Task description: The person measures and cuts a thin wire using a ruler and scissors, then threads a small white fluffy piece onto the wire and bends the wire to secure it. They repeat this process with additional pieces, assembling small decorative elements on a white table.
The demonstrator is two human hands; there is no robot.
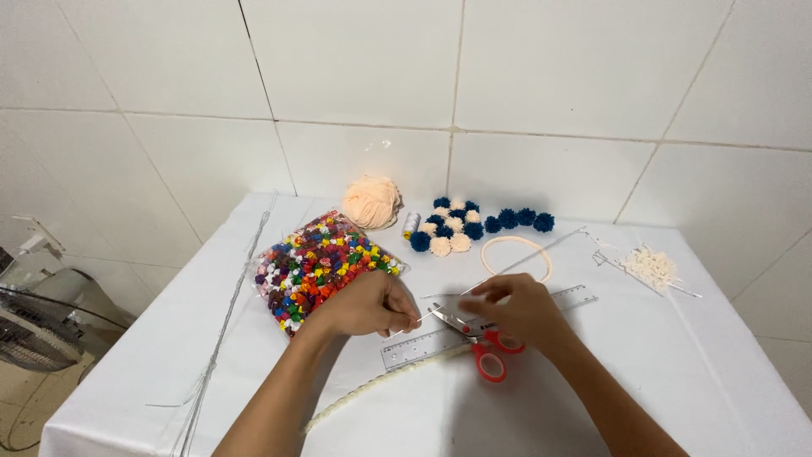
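Now, ruler (423,345) under hands (372,306), scissors (486,343) btwn.

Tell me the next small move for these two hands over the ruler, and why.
Probably lift the right hand clear of the red-handled scissors and pull taut the thin strand that both hands seem to pinch. The left hand holds its end just above the clear ruler, so the strand looks ready to be laid along it, though it is too fine to see well.
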